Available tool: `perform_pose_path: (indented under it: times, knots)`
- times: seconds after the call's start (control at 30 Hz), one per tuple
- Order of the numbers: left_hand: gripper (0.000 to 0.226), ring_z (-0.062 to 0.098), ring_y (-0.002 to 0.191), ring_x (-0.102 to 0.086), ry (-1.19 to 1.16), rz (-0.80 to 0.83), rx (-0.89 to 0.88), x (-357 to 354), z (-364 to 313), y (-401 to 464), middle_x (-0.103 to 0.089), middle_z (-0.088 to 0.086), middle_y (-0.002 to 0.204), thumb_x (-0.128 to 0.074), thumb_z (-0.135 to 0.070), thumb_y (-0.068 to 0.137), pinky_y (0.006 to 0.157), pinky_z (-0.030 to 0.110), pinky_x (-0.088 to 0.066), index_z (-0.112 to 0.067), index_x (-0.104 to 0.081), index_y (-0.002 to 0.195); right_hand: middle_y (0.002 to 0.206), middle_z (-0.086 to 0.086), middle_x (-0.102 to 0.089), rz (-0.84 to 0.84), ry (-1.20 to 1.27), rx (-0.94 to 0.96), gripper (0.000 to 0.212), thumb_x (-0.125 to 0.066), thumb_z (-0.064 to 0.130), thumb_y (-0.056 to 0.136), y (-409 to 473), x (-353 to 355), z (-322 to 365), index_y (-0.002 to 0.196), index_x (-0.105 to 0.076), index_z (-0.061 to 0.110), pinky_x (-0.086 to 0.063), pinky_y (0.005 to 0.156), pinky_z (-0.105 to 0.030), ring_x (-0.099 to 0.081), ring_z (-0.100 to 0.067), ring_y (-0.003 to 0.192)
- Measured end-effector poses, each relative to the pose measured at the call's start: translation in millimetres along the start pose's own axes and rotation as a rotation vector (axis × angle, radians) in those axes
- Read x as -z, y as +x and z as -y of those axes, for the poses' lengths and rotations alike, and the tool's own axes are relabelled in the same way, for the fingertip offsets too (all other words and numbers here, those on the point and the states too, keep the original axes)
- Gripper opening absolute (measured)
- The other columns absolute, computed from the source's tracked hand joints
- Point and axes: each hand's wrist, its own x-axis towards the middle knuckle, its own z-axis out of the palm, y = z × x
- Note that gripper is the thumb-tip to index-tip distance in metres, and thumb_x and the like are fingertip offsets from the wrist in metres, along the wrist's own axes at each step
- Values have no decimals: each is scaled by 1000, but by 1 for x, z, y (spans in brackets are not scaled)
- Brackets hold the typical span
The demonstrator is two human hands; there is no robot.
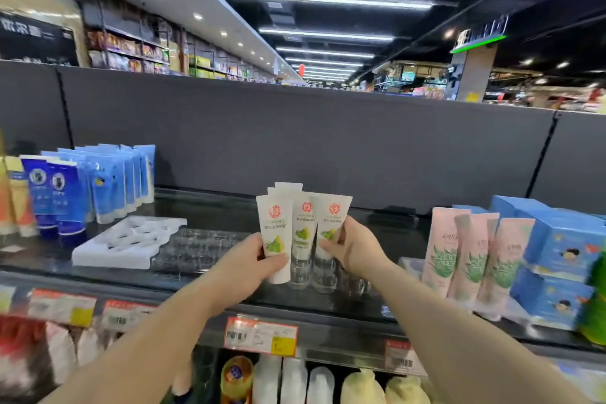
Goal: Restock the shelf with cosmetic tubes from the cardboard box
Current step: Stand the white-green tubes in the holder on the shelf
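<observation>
- The left hand [254,261] grips one white tube [275,239] near its lower part, with the thumb across the front; this tube stands upright with the cap down.
- The right hand [352,248] holds a second white tube [331,226] from the right side, the fingers curled round its edge.
- Between them stands a third white tube [305,229]; I cannot tell which hand supports it, or if it stands alone in the holder.
- Behind these three, the flat tops of at least two more white tubes [288,187] are visible, so about five in the group.
- All the white tubes are above a clear plastic holder [323,275] on the dark top shelf [213,203], in the middle of it.
- The two hands are close to each other, with only the tubes between them.
- To the left on the shelf lies one white foam tray [128,243], and just beside it one clear plastic tray [200,248].
- Further left stand blue tubes [62,203]: two dark blue in front, and a row of lighter blue ones behind, too overlapped to count exactly.
- To the right stand three pink tubes [472,256] in front, and beside them blue boxes [557,252], at least two stacked.
- On the shelf edge I count four price labels [260,336].
- The cardboard box is out of the frame.
</observation>
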Motion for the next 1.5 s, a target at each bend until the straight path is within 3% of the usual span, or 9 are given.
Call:
perform_pose_path:
  times: [0.4,0.47,0.57,0.73,0.83,0.97,1.1,1.3,1.5]
  knots:
    - [29,6,114,-57,47,26,13,2,-5,3,-60,-17,125,-58,-29,95,89,25,-48,-29,-53,123,114,9,-61,125,9,-139,23,-68,29,88,-4,3,7,104,-53,21,-44,77,-25,-55,-9,88]
    - [25,6,113,-58,66,-1,-8,1,-6,3,-61,-17,123,-59,-29,94,87,24,-49,-31,-53,117,117,11,-59,12,63,-156,38,-71,33,85,-10,8,10,116,-52,21,-45,82,-26,-56,-11,97]
    - [26,3,107,-61,57,-41,-73,-4,-12,4,-64,-17,119,-64,-25,91,87,24,-52,-32,-55,114,106,12,-61,-367,226,-64,40,-68,41,86,-35,19,23,117,-53,21,-46,74,-18,-59,-8,93]
    - [35,5,89,-69,-65,-32,-193,-27,-31,12,-73,-9,98,-78,-15,79,79,23,-56,-35,-59,99,94,9,-74,56,455,53,18,-70,32,85,-64,14,46,102,-65,28,-60,75,-34,-71,-12,86]
    - [41,3,98,-63,55,-60,-199,-33,-31,16,-65,-14,108,-81,-27,75,86,23,-54,-31,-57,108,91,4,-75,-114,527,-5,10,-69,25,87,-52,26,37,97,-69,21,-59,78,-45,-71,-23,86]
    - [54,8,129,-43,539,18,-209,-23,-13,14,-47,-15,139,-63,-49,86,104,30,-38,-30,-49,135,98,7,-65,-332,310,-69,21,-66,27,89,-33,49,16,105,-55,19,-51,68,-26,-61,-9,87]
    - [55,8,134,-36,727,165,-226,-27,2,10,-41,-14,148,-54,-53,91,111,32,-31,-35,-42,141,88,9,-53,-213,126,-125,26,-65,21,90,-26,37,4,106,-44,17,-38,58,-20,-53,-12,82]
    - [54,7,133,-37,758,147,-247,-27,5,11,-41,-15,147,-52,-51,92,110,31,-31,-36,-41,142,128,4,-58,-98,52,-97,42,-61,21,93,-28,27,3,130,-41,19,-46,85,-28,-56,-17,117]
    - [54,7,131,-39,767,148,-251,-28,5,12,-41,-14,146,-52,-50,92,109,32,-32,-35,-41,143,132,0,-57,-32,-36,-104,39,-57,24,95,-21,30,2,129,-41,16,-46,83,-26,-56,-17,117]
